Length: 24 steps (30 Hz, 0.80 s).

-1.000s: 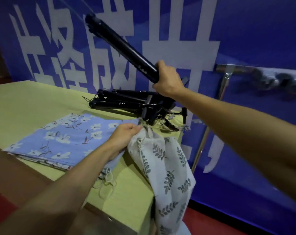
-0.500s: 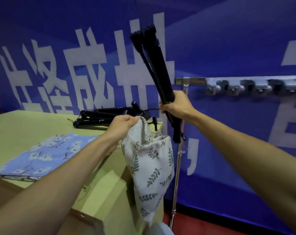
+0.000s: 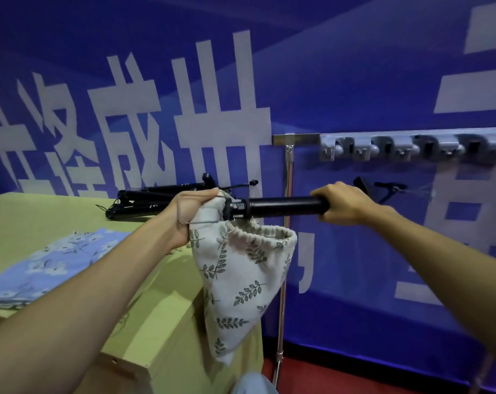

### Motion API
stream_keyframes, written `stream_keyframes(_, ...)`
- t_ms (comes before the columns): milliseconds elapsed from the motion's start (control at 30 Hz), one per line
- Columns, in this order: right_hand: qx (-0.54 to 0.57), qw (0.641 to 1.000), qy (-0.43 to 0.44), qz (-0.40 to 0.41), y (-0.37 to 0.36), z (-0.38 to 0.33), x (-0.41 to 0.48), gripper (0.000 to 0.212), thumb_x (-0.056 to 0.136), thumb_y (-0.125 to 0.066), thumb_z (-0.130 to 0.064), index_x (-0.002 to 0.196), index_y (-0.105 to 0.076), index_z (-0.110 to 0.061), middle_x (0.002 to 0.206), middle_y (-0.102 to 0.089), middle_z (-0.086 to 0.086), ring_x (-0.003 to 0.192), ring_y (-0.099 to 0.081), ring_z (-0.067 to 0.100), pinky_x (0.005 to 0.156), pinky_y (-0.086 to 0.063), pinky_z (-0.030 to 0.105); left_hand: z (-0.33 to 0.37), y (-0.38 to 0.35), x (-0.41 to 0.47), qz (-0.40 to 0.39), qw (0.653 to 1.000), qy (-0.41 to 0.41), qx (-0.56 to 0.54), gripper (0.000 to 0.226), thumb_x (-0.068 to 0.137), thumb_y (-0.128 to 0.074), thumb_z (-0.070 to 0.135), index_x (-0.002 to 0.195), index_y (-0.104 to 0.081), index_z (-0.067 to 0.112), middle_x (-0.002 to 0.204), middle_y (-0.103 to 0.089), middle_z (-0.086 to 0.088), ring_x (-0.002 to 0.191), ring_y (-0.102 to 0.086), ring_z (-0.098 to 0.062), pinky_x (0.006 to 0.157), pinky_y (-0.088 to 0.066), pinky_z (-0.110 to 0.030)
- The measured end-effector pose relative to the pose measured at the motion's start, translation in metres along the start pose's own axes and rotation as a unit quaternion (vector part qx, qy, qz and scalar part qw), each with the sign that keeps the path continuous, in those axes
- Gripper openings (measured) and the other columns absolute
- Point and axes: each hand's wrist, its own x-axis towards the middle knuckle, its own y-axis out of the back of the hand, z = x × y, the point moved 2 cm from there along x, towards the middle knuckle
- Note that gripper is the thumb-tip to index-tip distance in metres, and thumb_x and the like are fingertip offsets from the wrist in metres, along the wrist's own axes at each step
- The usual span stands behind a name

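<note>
Curling round the gathered rim of the leaf-print bag (image 3: pixel 241 280), the fingers of the left hand (image 3: pixel 190 217) hold its mouth open just off the right edge of the table (image 3: pixel 28 217), the bag hanging free below. The fingers of the right hand (image 3: pixel 345 204) are wrapped round the black tripod (image 3: pixel 283 206), held level, one end at the bag's mouth. A second tripod (image 3: pixel 155 199) lies by the far right corner. A blue floral cloth (image 3: pixel 50 263) lies towards the left edge.

A folded tripod (image 3: pixel 155 200) lies at the back of the green table (image 3: pixel 42 217), a blue floral cloth (image 3: pixel 50 265) lies nearer, and a clip rail (image 3: pixel 397 146) on a pole (image 3: pixel 288 172) fronts the blue banner (image 3: pixel 355 81).
</note>
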Motion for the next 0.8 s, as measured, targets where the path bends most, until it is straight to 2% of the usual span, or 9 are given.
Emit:
stream_keyframes(100, -0.058, 0.998, 0.009, -0.031, 0.010, -0.007, -0.002, 0.022, 0.076, -0.059, -0.013, 0.076, -0.046, -0.030, 0.067, -0.048, -0.007, 0.072, -0.055, 0.024, 0.060, -0.045, 0.035, -0.001, 0.004, 0.000, 0.034, 0.999, -0.015, 0.017, 0.017, 0.092, -0.060, 0.019, 0.080, -0.065, 0.008, 0.066, -0.065, -0.007, 0.048, -0.062, -0.017, 0.048, -0.052, -0.024)
stream_keyframes(200, -0.142, 0.989, 0.025, -0.041, 0.024, -0.023, -0.002, 0.019, 0.076, -0.056, -0.014, 0.087, -0.049, -0.028, 0.069, -0.043, -0.005, 0.074, -0.053, 0.025, 0.059, -0.039, 0.032, -0.001, 0.001, 0.000, 0.107, 0.992, -0.035, 0.062, 0.016, 0.091, -0.062, 0.015, 0.080, -0.065, 0.004, 0.074, -0.064, -0.012, 0.057, -0.061, -0.021, 0.057, -0.053, -0.030)
stream_keyframes(267, -0.204, 0.977, 0.049, -0.037, 0.034, -0.038, -0.003, 0.017, 0.078, -0.055, -0.015, 0.090, -0.051, -0.026, 0.069, -0.041, -0.005, 0.070, -0.050, 0.024, 0.059, -0.037, 0.031, -0.001, -0.004, 0.002, 0.169, 0.978, -0.058, 0.109, 0.018, 0.090, -0.064, 0.013, 0.077, -0.063, 0.001, 0.077, -0.066, -0.018, 0.065, -0.062, -0.027, 0.064, -0.053, -0.035)
stream_keyframes(333, -0.261, 0.962, 0.077, -0.028, 0.043, -0.056, -0.004, 0.019, 0.080, -0.056, -0.017, 0.098, -0.057, -0.023, 0.073, -0.045, -0.004, 0.070, -0.052, 0.025, 0.060, -0.037, 0.031, 0.000, -0.009, 0.004, 0.195, 0.961, -0.087, 0.175, 0.021, 0.090, -0.064, 0.016, 0.073, -0.061, 0.003, 0.079, -0.064, -0.019, 0.070, -0.059, -0.026, 0.068, -0.050, -0.038)
stream_keyframes(433, -0.339, 0.932, 0.130, -0.014, 0.054, -0.082, -0.008, 0.024, 0.082, -0.057, -0.018, 0.105, -0.061, -0.020, 0.088, -0.060, 0.000, 0.082, -0.065, 0.026, 0.061, -0.039, 0.031, -0.001, -0.025, 0.002, 0.162, 0.952, -0.110, 0.237, 0.022, 0.091, -0.062, 0.020, 0.079, -0.065, 0.002, 0.075, -0.055, -0.015, 0.070, -0.052, -0.023, 0.066, -0.043, -0.034)
stream_keyframes(533, -0.413, 0.890, 0.191, -0.009, 0.058, -0.107, -0.012, 0.021, 0.086, -0.056, -0.017, 0.106, -0.061, -0.020, 0.103, -0.066, 0.001, 0.095, -0.066, 0.027, 0.065, -0.039, 0.030, 0.000, -0.048, -0.004, 0.115, 0.951, -0.148, 0.248, 0.024, 0.092, -0.061, 0.026, 0.081, -0.065, 0.005, 0.076, -0.054, -0.012, 0.071, -0.049, -0.022, 0.068, -0.046, -0.034)
stream_keyframes(633, -0.433, 0.872, 0.230, 0.017, 0.056, -0.122, -0.011, 0.019, 0.090, -0.053, -0.014, 0.107, -0.060, -0.016, 0.103, -0.068, 0.002, 0.096, -0.066, 0.027, 0.077, -0.039, 0.032, 0.002, -0.061, -0.009, 0.085, 0.968, -0.152, 0.179, 0.043, 0.088, -0.063, 0.034, 0.093, -0.065, -0.008, 0.085, -0.064, -0.018, 0.079, -0.055, -0.024, 0.087, -0.053, -0.046)
stream_keyframes(667, -0.434, 0.869, 0.235, 0.028, 0.056, -0.123, -0.010, 0.017, 0.091, -0.050, -0.012, 0.104, -0.061, -0.015, 0.101, -0.069, 0.002, 0.094, -0.066, 0.026, 0.081, -0.037, 0.032, 0.003, -0.062, -0.010, 0.081, 0.973, -0.149, 0.155, 0.045, 0.086, -0.064, 0.035, 0.097, -0.065, -0.009, 0.087, -0.065, -0.018, 0.081, -0.056, -0.025, 0.088, -0.052, -0.047)
stream_keyframes(800, -0.405, 0.870, 0.273, 0.066, 0.058, -0.123, -0.003, 0.018, 0.092, -0.047, -0.010, 0.099, -0.064, -0.012, 0.099, -0.070, 0.005, 0.097, -0.063, 0.028, 0.094, -0.036, 0.033, 0.004, -0.057, -0.017, 0.098, 0.984, -0.134, 0.070, 0.027, 0.091, -0.064, 0.024, 0.098, -0.072, -0.001, 0.099, -0.072, -0.018, 0.089, -0.068, -0.029, 0.088, -0.054, -0.045)
